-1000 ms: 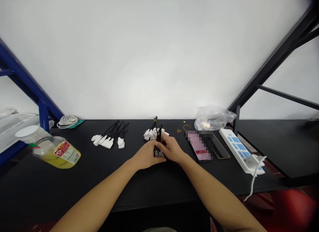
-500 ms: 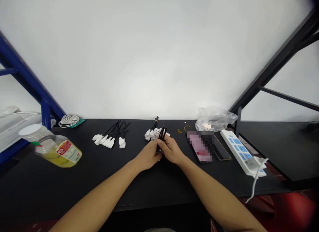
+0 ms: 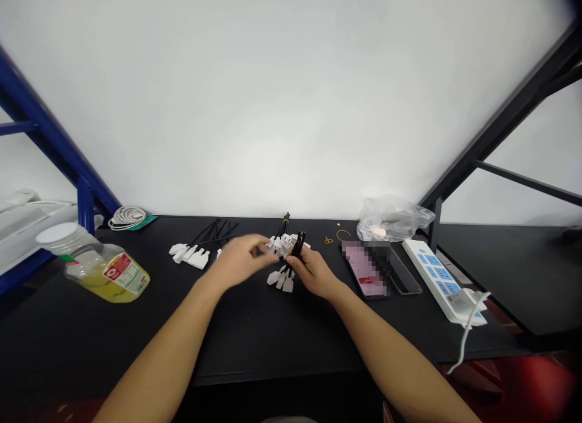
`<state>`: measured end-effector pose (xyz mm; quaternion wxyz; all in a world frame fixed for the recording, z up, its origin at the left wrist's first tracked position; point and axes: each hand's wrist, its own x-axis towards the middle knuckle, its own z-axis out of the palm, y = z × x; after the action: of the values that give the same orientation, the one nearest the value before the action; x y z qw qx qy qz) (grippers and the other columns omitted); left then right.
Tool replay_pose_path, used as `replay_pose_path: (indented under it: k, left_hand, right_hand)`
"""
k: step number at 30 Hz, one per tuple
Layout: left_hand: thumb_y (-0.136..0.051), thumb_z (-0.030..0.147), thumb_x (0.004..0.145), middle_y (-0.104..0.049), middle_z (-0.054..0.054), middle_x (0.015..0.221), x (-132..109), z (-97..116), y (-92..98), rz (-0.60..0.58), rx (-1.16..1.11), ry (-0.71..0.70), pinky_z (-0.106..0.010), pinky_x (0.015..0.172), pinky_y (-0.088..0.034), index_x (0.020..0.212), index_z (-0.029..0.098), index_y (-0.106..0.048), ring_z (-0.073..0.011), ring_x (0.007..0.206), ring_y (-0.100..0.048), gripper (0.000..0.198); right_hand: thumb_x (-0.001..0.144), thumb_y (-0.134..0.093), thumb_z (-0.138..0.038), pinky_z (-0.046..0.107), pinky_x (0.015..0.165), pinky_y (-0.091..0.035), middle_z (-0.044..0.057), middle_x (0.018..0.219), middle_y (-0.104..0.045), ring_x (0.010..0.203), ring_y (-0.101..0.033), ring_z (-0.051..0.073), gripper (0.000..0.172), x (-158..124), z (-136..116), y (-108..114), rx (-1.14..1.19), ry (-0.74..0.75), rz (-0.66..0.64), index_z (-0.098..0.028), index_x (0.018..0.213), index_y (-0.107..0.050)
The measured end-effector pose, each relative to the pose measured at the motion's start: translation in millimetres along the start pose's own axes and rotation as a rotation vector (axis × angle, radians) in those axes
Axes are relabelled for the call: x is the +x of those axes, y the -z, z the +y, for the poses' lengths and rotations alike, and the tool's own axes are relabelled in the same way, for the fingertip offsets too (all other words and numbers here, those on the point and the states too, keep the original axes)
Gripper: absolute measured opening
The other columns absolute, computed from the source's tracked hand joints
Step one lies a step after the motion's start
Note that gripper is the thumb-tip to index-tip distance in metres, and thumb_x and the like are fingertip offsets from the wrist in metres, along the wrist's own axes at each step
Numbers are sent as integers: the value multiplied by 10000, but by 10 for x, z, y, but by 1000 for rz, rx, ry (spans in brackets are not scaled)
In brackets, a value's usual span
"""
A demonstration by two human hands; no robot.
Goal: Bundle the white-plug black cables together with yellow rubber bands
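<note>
Right hand [image 3: 317, 273] curled tight, pinching a bundle of thin black cables with flat white plugs [image 3: 287, 253] near the middle of the matte black worktop [image 3: 254, 344]. Plugs fanned toward 12 o'clock and hanging toward 6 o'clock. Left hand [image 3: 239, 259] blurred, fingers spread, just off the bundle at 9 o'clock. Farther out at 9 o'clock, a clear plastic jar with a white lid [image 3: 107, 274], yellow liquid low inside. At 2 o'clock, a crumpled clear plastic bag [image 3: 395, 220] around a white lump [image 3: 377, 231].

R hand [image 3: 316, 273] gripping blk cable bundle [image 3: 296, 247] | L hand [image 3: 239, 259] open, blurred, nr white plugs [image 3: 282, 280]
</note>
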<state>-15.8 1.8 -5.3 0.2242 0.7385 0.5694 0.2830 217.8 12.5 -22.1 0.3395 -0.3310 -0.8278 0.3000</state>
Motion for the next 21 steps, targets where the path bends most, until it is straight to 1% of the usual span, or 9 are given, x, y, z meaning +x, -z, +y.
replay_pose_path:
  k: [2, 3, 5, 7, 11, 14, 16, 19, 21]
  left_hand:
    - [-548, 566, 887, -716, -70, 1066, 43, -200, 230, 252, 203, 183, -349, 830, -501, 1124, 228, -694, -256, 951, -663, 438]
    - [-514, 550, 903, -704, -90, 1114, 60, -325, 321, 283, 295, 272, -364, 852, -501, 1132, 218, -690, -281, 1018, -656, 439]
    - [-471, 500, 920, -643, -136, 1265, 85, -597, 442, 251, 435, 426, -396, 867, -507, 1219, 211, -660, -323, 1099, -640, 457]
    - [-488, 376, 901, -601, -151, 1344, 99, -848, 496, 138, 505, 538, -406, 884, -507, 1272, 221, -648, -333, 1118, -641, 433]
    - [-547, 266, 831, -681, -105, 1264, 106, -1072, 518, 16, 500, 587, -387, 863, -512, 1138, 247, -738, -332, 1111, -650, 362]
    - [-528, 327, 870, -716, -108, 1180, 72, -948, 551, 132, 479, 568, -412, 791, -513, 1073, 265, -767, -355, 1037, -667, 319]
    - [-493, 367, 912, -706, -135, 1181, 30, -768, 570, 324, 493, 505, -429, 782, -506, 1115, 245, -756, -360, 1008, -665, 354]
    - [-452, 419, 963, -708, -123, 1123, -32, -435, 509, 679, 450, 296, -402, 857, -493, 1193, 225, -722, -306, 1009, -662, 404]
    - [-486, 438, 962, -718, -85, 1040, -58, -217, 370, 771, 295, 135, -344, 878, -496, 1160, 214, -735, -247, 968, -671, 389]
  right_hand:
    - [1012, -452, -339, 279, 726, -422, 13, 838, -577, 760, -546, 157, 184, 2, -11, 2, -9, -12, -15, -197, 923, -527]
    - [1011, -454, -338, 275, 718, -416, 7, 828, -566, 749, -539, 152, 182, 3, -14, 2, -7, -17, -22, -198, 920, -525]
    - [1010, -457, -342, 270, 706, -407, -1, 813, -552, 734, -527, 147, 180, 3, -13, 1, -1, -29, -32, -199, 926, -526]
    - [1010, -458, -351, 269, 702, -403, -4, 808, -548, 731, -522, 146, 184, 2, -7, -2, 4, -37, -33, -199, 937, -531]
    - [1010, -456, -359, 269, 703, -399, -4, 809, -544, 732, -515, 146, 195, -4, -4, 0, 6, -35, -29, -200, 924, -529]
    - [1010, -458, -350, 266, 696, -397, -6, 805, -546, 730, -521, 145, 188, -6, -11, 14, 1, -43, -43, -203, 915, -527]
    - [1010, -457, -347, 267, 697, -397, -4, 810, -555, 736, -529, 147, 186, -5, -13, 21, -5, -40, -45, -204, 915, -528]
    - [1011, -456, -351, 269, 704, -400, 2, 827, -569, 747, -538, 150, 191, -4, -6, 19, -15, -17, -36, -202, 916, -530]
    - [1012, -454, -353, 267, 695, -398, 2, 823, -573, 738, -540, 149, 196, -6, 6, 9, -22, -11, -30, -200, 920, -534]
